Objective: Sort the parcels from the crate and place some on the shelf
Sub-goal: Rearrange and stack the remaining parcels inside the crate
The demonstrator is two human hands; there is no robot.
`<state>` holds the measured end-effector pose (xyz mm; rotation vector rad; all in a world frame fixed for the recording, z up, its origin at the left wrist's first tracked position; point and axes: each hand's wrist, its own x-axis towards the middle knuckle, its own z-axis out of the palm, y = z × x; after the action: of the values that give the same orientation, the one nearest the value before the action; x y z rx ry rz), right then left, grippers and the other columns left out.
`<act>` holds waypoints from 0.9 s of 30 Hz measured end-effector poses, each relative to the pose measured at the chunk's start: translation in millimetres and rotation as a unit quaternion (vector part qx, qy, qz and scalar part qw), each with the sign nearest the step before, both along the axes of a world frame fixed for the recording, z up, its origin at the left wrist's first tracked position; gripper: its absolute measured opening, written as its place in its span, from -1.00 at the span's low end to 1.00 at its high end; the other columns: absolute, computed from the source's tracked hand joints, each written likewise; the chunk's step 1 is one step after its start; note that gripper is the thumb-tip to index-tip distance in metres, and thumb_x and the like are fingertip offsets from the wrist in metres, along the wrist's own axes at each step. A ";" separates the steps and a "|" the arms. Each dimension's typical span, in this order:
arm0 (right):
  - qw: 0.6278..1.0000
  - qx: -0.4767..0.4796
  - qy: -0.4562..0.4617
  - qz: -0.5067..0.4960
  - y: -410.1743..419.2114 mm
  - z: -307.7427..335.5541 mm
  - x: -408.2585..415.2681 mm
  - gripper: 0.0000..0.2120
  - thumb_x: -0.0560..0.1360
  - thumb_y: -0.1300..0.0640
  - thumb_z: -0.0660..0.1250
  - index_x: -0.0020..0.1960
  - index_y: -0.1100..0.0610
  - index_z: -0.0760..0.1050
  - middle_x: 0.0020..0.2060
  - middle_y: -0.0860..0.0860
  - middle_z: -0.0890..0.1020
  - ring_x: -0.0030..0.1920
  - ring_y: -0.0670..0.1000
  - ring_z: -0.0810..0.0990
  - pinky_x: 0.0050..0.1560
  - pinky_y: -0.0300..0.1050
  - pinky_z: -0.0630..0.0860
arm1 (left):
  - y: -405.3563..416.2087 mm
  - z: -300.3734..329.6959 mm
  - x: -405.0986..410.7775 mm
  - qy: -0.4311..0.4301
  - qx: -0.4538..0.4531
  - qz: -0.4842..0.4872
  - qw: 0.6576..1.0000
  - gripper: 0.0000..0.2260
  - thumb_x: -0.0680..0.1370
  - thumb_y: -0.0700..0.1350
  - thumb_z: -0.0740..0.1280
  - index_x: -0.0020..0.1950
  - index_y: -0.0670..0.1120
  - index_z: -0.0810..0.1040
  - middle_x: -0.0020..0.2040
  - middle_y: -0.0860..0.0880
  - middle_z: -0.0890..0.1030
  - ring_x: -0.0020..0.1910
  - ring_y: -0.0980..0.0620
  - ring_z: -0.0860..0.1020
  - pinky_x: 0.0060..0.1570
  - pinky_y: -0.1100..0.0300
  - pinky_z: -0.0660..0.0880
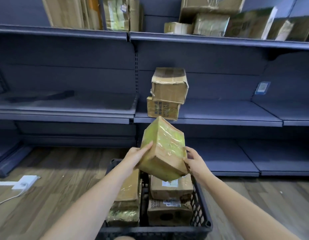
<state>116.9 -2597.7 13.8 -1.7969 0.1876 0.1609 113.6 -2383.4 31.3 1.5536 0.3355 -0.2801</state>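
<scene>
Facing dark shelving [207, 116], wood floor [63, 170]

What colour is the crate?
Black, with lattice walls; the crate shows in the head view, below the parcel held in both hands.

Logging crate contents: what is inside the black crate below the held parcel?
The black crate holds at least four cardboard parcels; the held parcel and forearms cover its far end.

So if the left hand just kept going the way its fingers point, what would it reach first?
The left hand already grips the taped box and points up toward the shelf. Carried straight on, the box would probably meet the lower box of the two stacked there, though depth is hard to judge.
</scene>
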 end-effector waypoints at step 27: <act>0.996 0.075 0.015 -0.043 -0.9 33.7 16.3 -0.38 0.32 -0.21 0.41 0.26 0.09 0.39 0.10 0.03 0.61 0.08 0.07 0.61 -0.03 -0.05 0.54 | -59.8 18.6 -29.8 -0.276 0.353 -0.061 0.892 -0.58 0.60 -0.03 0.20 0.46 0.01 0.28 0.57 0.10 0.03 0.55 -0.01 0.04 0.53 -0.03 -0.03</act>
<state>133.3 -2598.6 47.6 -1.6341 0.2664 0.1374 83.8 -2443.2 50.0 2.2914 -0.1383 0.2300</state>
